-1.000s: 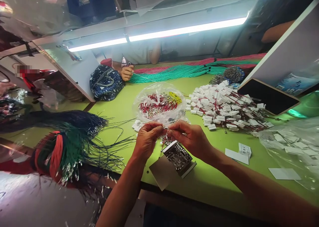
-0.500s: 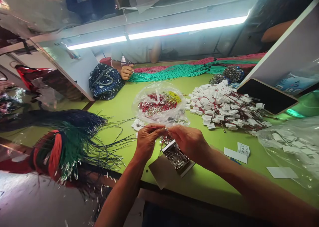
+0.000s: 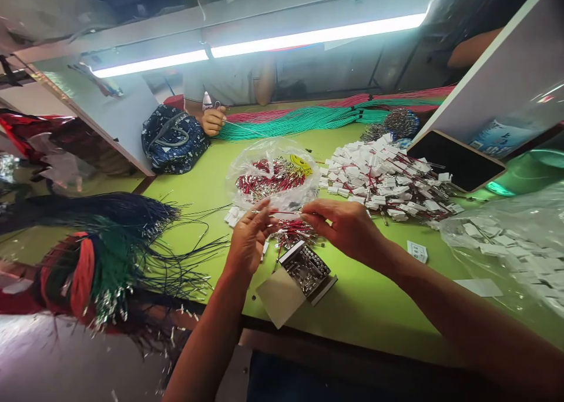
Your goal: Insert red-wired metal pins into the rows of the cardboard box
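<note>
My left hand (image 3: 251, 237) pinches one end of a short red wire (image 3: 285, 213), its other fingers loosely curled. At the wire's other end, the thumb and fingers of my right hand (image 3: 346, 225) are closed on it. The wire runs level between them. Just below lie loose red wires with metal ends (image 3: 293, 235). An open small box (image 3: 326, 291) with small shiny cylinders inside stands under my hands, its flap (image 3: 279, 299) folded out. Behind my hands is a clear plastic bag (image 3: 238, 170) holding many red wires with metal tips.
White connector pieces with red wires (image 3: 379, 173) are heaped at the right, near a dark tablet-like panel (image 3: 458, 160) and a clear bag of white parts (image 3: 520, 255). Dark and green wire bundles (image 3: 127, 214) hang over the left edge. A co-worker's hand (image 3: 214, 121) holds a wire opposite.
My hands have moved apart, and the red wire now shows stretched between them. The view has shifted slightly; loose red wires below the hands are more visible.
</note>
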`<state>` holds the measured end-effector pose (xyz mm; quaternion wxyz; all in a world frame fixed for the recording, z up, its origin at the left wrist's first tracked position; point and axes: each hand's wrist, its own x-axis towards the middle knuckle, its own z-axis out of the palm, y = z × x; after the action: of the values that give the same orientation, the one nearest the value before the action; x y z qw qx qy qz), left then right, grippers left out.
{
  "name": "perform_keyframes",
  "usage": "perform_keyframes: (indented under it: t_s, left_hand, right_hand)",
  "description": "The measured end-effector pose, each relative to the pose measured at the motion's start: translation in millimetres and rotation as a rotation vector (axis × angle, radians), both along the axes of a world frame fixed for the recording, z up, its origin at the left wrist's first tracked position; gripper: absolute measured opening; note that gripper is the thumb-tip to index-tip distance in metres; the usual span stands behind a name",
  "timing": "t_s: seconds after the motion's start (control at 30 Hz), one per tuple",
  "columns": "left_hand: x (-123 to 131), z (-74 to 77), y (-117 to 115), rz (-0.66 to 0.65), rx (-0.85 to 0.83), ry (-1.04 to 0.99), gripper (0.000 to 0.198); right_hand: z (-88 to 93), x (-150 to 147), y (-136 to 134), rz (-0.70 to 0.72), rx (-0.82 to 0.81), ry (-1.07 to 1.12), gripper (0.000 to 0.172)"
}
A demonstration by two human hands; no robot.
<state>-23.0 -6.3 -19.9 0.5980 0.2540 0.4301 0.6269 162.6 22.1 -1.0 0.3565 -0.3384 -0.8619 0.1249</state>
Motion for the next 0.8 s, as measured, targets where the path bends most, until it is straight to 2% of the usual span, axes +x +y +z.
perform_keyframes:
  t_s: [0.1, 0.23, 0.33, 0.43, 0.53, 0.6, 0.7, 0.8]
  left_hand:
    - [-9, 4.6, 3, 0.157, 0.049, -0.054, 0.040]
    - [-12, 5.7, 3, 0.303, 0.160, 0.069, 0.032]
    - [-9, 3.5, 2, 0.307, 0.193, 0.205, 0.027]
    - [-10, 2.0, 1, 0.243, 0.173, 0.355, 0.021]
    - [-14, 4.9, 4, 0.105, 0.185, 0.661, 0.013]
    - [-18, 9.4, 11, 0.054, 0.252, 0.951, 0.006]
    - [-23, 16.3, 33, 0.017, 0.266, 1.412, 0.010]
    - [-25, 17.3, 66, -0.128, 0.036, 1.785, 0.020]
  right_hand:
    - [-10.5, 8, 9, -0.034, -0.048, -0.063, 0.017]
    - [-32.5, 11, 19, -0.076, -0.027, -0.268, 0.015]
    - [-33.3, 9, 18, -0.111, 0.035, -0.351, 0.012]
    - [-19.8, 5, 6, -0.048, 0.049, -0.386, 0.015]
    - [-11.1, -6, -16, 0.185, 0.022, -0.572, 0.018]
    - [-13.7, -16, -28, 0.279, 0.026, -0.716, 0.015]
    - [-23.4, -29, -38, 0.259, 0.064, -0.798, 0.015]
    - [-28.1, -32, -39, 0.233, 0.077, -0.795, 0.015]
